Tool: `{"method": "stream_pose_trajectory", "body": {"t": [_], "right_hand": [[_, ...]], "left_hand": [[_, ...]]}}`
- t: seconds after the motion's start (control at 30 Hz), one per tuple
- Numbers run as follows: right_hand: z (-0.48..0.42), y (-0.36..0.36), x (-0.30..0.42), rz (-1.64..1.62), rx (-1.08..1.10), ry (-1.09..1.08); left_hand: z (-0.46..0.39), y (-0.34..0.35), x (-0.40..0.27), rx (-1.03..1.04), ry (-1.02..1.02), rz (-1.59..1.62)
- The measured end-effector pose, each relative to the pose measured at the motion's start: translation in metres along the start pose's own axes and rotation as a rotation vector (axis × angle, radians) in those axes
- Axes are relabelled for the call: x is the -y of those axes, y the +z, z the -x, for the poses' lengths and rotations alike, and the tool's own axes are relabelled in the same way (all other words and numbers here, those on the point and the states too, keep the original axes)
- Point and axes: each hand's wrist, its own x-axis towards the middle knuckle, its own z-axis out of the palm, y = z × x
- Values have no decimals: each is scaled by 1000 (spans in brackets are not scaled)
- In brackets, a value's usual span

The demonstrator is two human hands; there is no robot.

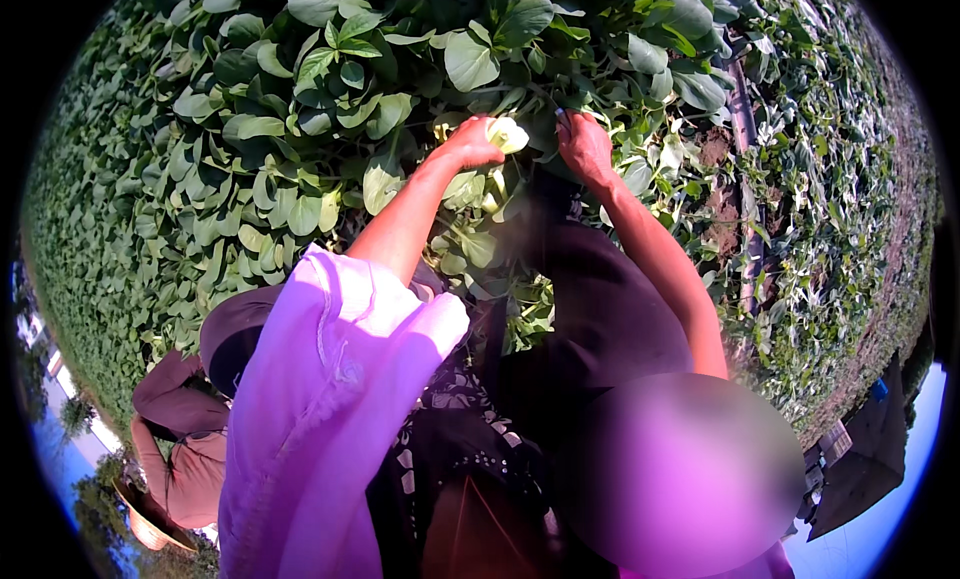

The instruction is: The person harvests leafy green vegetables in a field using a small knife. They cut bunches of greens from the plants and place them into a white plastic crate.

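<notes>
My left hand (476, 142) is closed around a leafy green plant, with its pale, thick stem base (508, 134) showing past the thumb side. Beside it, my right hand (585, 145) reaches down among the leaves with its fingers curled. A small pale or shiny bit shows at its fingertips, too small to name, and foliage hides what the fingers touch. Broad-leaved greens (471, 59) stand densely in front of both hands. Between my knees, yellowish-green leaves (476, 245) and pale stems lie low near the ground.
A dark pipe or hose (742, 121) runs along bare soil (720, 219) on the right, with low leafy vines (832, 181) beyond. On the left crouches a co-worker (187, 459) with a straw hat (150, 523). A purple cloth (322, 399) drapes over my left arm.
</notes>
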Motion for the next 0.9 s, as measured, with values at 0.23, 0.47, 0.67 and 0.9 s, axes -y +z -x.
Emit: {"method": "stream_pose_trajectory", "body": {"t": [0.23,0.47,0.67,0.9], "right_hand": [[-10,15,-4,68,47,-22],[-14,22,2,156,99,-24],[-4,11,-5,129,69,-77],[-3,12,-10,231,82,-54]], "left_hand": [[7,-7,-10,32,-38,31],[7,3,0,-46,1,34],[15,14,-10,37,-56,112],[16,13,-25,47,-75,73]]}}
